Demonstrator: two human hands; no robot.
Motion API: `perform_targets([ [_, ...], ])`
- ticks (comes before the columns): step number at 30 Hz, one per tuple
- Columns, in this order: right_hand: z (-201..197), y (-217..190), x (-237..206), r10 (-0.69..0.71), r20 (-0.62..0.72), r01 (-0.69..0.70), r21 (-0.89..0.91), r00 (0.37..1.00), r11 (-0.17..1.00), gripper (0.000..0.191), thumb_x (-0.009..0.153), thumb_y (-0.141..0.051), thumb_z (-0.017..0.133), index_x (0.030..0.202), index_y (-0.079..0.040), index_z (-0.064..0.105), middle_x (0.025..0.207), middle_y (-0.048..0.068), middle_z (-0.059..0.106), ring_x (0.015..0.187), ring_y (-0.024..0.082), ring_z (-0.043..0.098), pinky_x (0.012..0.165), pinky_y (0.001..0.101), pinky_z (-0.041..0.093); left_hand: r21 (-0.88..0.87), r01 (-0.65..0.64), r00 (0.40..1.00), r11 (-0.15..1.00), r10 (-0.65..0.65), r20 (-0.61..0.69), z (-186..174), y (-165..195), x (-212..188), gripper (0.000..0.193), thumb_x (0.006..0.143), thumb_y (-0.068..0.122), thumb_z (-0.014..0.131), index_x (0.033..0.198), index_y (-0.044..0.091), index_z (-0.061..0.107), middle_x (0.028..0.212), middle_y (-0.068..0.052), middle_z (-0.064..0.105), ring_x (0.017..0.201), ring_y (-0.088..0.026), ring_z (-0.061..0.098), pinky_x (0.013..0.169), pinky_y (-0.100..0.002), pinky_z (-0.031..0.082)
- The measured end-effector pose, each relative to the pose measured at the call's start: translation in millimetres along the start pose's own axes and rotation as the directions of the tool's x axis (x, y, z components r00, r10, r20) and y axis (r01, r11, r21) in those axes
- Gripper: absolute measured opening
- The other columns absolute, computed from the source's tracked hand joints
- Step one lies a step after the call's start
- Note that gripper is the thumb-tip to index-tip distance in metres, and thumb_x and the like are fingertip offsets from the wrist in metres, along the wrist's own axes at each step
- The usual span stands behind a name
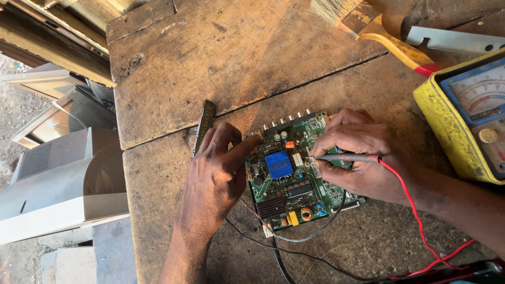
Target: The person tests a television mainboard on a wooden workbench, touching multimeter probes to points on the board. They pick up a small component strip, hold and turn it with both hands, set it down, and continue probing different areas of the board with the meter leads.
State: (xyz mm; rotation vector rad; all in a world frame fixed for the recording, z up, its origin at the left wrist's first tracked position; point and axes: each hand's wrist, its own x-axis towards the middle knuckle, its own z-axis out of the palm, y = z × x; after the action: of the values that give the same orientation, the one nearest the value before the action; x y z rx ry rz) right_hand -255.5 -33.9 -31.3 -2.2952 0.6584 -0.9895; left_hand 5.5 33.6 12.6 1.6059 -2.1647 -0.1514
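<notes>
Now left hand presses circuit board half-curled; right hand pinches red probe.

Ref pt = green circuit board, mid-bench. Analog meter, yellow case, sits right of the board at frame's right edge; its dial window is pale w/ red + black scale arcs in a blue-grey face panel. Small white label strips on the board itself, right of its blue block. No pkgs or signs.
</notes>
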Motion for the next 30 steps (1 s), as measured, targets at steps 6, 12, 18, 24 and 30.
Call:
perform_targets([
  [6, -0.2, -0.1, -0.6, 0.002, 0.001, -0.002, 0.006, 1.0, 1.0, 0.024, 0.071, -0.009, 0.088, 0.088, -0.012, 0.07, 0.084, -0.003, 0.074, 0.085, 0.014, 0.069, 0.088, 0.0351, 0.052, 0.0, -0.001, 1.0, 1.0, 0.001, 0.005, 0.1, -0.2, 0.0, 0.048, 0.074, -0.006, 0.067, 0.117, 0.012, 0.075, 0.098, -0.01, 0.058, 0.097, -0.029, 0.062, 0.078, -0.044, 0.054],
  [12, 0.0, -0.4, -0.6, 0.009, -0.002, -0.009, 0.01, 1.0, 1.0, 0.024, 0.071, -0.009, 0.088, 0.088, -0.013, 0.071, 0.084, -0.003, 0.074, 0.086, 0.013, 0.069, 0.089, 0.0349, 0.051, -0.004, -0.002, 1.0, 1.0, 0.002, 0.007, -0.3, 0.3, 0.7, 0.048, 0.073, -0.006, 0.067, 0.117, 0.012, 0.075, 0.097, -0.01, 0.058, 0.096, -0.03, 0.062, 0.077, -0.044, 0.054],
  [18, -0.6, -3.0, 2.0, -0.013, -0.012, 0.013, 0.02, 1.0, 1.0, 0.024, 0.072, -0.008, 0.087, 0.088, -0.013, 0.071, 0.084, -0.003, 0.074, 0.084, 0.014, 0.068, 0.089, 0.0366, 0.05, -0.027, 0.018, 1.0, 0.999, -0.019, -0.021, 0.3, 1.8, -1.0, 0.041, 0.081, -0.008, 0.067, 0.116, 0.012, 0.076, 0.094, -0.01, 0.058, 0.092, -0.028, 0.063, 0.074, -0.043, 0.053],
  [24, -4.5, -3.7, -0.3, -0.008, -0.001, 0.008, 0.017, 1.0, 1.0, 0.025, 0.071, -0.008, 0.086, 0.087, -0.013, 0.067, 0.082, -0.002, 0.069, 0.089, 0.018, 0.066, 0.09, 0.039, 0.049, -0.076, -0.056, 0.998, 0.996, 0.053, -0.035, -2.6, 5.4, 3.1, 0.047, 0.075, -0.011, 0.065, 0.115, 0.01, 0.074, 0.097, -0.01, 0.058, 0.094, -0.03, 0.064, 0.076, -0.046, 0.052],
  [30, -3.7, -4.4, -3.5, 0.014, -0.026, -0.014, 0.028, 1.0, 1.0, 0.026, 0.073, -0.007, 0.086, 0.089, -0.013, 0.067, 0.085, -0.001, 0.067, 0.095, 0.02, 0.065, 0.09, 0.038, 0.049, -0.047, 0.054, 0.998, 0.997, -0.051, 0.048, -7.1, 13.0, 3.6, 0.051, 0.073, -0.01, 0.066, 0.118, 0.013, 0.074, 0.096, -0.01, 0.058, 0.089, -0.029, 0.064, 0.071, -0.046, 0.052],
])
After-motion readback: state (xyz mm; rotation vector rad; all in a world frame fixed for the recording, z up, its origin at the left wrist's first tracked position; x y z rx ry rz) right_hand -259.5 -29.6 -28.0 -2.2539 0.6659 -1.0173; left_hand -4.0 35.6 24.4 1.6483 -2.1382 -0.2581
